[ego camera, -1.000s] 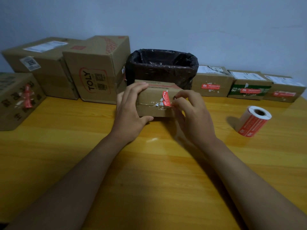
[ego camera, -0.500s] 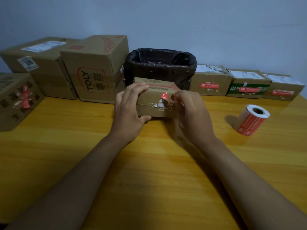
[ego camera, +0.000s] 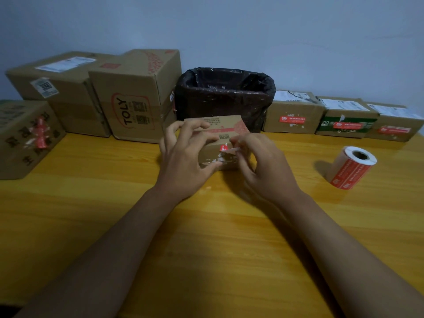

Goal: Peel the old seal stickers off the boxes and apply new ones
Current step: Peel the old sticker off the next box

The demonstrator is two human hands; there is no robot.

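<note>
Yellow table (ego camera: 91, 214): L grip (ego camera: 183, 161) holds small box (ego camera: 220, 131); R grip (ego camera: 259, 164) pinches torn sticker (ego camera: 226, 149).

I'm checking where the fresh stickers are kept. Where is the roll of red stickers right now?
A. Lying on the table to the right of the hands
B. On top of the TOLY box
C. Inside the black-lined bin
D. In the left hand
A: the sticker roll lies on the table, apart from both hands, untouched.
</note>
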